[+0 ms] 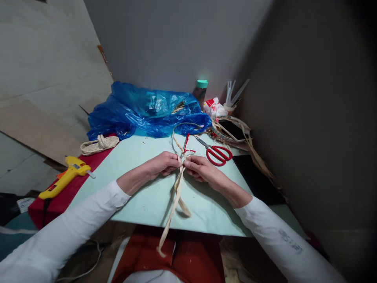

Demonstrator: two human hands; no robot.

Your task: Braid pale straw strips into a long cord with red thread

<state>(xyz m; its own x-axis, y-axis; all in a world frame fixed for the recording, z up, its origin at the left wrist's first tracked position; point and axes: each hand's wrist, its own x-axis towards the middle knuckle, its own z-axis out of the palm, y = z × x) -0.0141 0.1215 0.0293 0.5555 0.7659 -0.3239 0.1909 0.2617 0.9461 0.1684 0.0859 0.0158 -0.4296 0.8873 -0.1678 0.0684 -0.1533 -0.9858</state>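
My left hand [165, 163] and my right hand [202, 168] meet over the middle of the pale green table sheet, fingertips closed on a braid of dried plant fibre [173, 137]. Beyond my fingers the thin braid curves up in a loop toward a blue bag. Loose flat tails of the pale fibre [176, 192] hang down between my hands, one reaching past the table's front edge. Just past my fingertips, a piece of red cord [186, 142] is at the braid. Red-handled scissors [218, 154] lie beyond my right hand, blades partly apart.
A yellow glue gun [66, 177] and a coiled rope bundle [100, 144] lie at the left. At the back are the crumpled blue plastic bag [126, 112], a green-capped jar [201, 89] and a cup of glue sticks [229, 108]. Fibre strips [259, 159] lie along the right.
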